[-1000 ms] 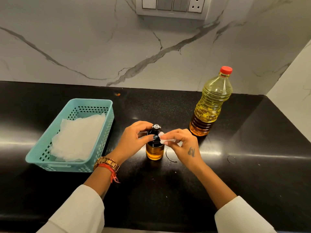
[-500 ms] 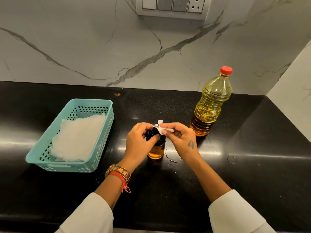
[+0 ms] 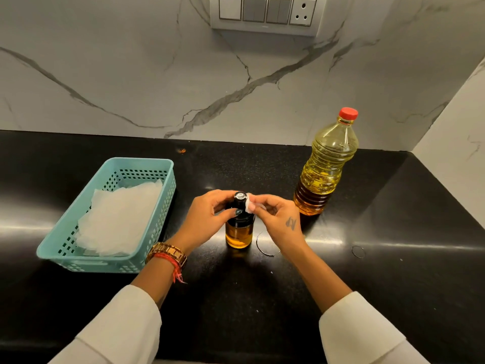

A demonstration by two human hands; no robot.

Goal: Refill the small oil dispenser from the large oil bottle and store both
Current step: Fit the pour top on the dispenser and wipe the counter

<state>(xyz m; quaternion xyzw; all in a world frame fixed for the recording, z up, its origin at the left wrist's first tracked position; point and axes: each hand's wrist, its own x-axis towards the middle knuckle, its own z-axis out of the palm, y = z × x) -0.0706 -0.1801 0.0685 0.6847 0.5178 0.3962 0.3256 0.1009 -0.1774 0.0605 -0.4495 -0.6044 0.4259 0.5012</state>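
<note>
sleeves: two white sleeves [image 3: 123,327] come in from the near edge, forearms angled inward so both hands meet mid-counter
counter: black and glossy [image 3: 393,271], loads of bare space near the front edge and off to the right; a couple of faint ring marks [image 3: 357,251] on it, one just right of the dispenser
left hand: [image 3: 207,216] wrist has a gold watch [image 3: 168,254] plus a red thread; fingers curled round the dispenser's dark top, thumb across the front, so it's gripping the neck
right hand: [image 3: 278,219] small tattoo on the back, fingers bent in, pinching a little white tissue [image 3: 249,206] against the right side of the cap
dispenser: [image 3: 239,227] dead centre between the hands, standing upright on the counter, long axis vertical, cap pointing up at the camera; amber oil in the lower glass part
basket: teal [image 3: 105,261] on the left, near the left hand but not touching, long side running away toward the wall; a pile of white tissues [image 3: 118,219] inside
bottle: big one [image 3: 325,166] further back on the right, upright, red cap on, yellow oil inside; close behind the right hand, can't tell if they touch
wall: marble backsplash [image 3: 131,74] closes off the back edge, another wall closes the right corner; switch panel [image 3: 267,11] up top
</note>
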